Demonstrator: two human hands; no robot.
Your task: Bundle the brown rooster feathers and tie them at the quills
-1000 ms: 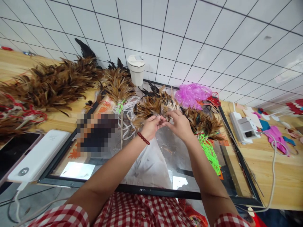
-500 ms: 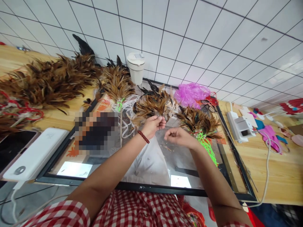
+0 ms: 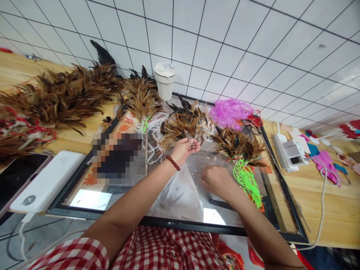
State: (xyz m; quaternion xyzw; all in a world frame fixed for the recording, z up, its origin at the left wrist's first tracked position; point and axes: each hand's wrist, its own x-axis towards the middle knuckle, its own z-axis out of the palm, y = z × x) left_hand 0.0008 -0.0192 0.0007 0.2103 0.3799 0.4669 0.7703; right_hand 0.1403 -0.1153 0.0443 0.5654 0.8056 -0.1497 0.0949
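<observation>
My left hand [image 3: 184,152], with a dark red bead bracelet [image 3: 172,163] at its wrist, is at the lower edge of a brown and black feather bunch [image 3: 182,122]. Its thumb and forefinger are pinched together; what they hold is too small to make out. My right hand [image 3: 216,180] is curled closed, lower and to the right, above the glass tabletop [image 3: 197,210]. Whatever may be inside its fingers is hidden. Just right of it lies a bundle of bright green cord [image 3: 247,182], below another feather bunch [image 3: 239,144].
A white lidded cup [image 3: 164,82] stands by the tiled wall, beside a pink plastic bag [image 3: 231,112]. More feathers [image 3: 70,93] and a white power bank [image 3: 47,182] lie left. A feather bunch on a stick [image 3: 146,150] is nearer. A white socket block [image 3: 289,153] sits right.
My right hand has moved down toward me, its fingers curling tighter. My left hand stays at the feather bunch. The whole view has shifted slightly.
</observation>
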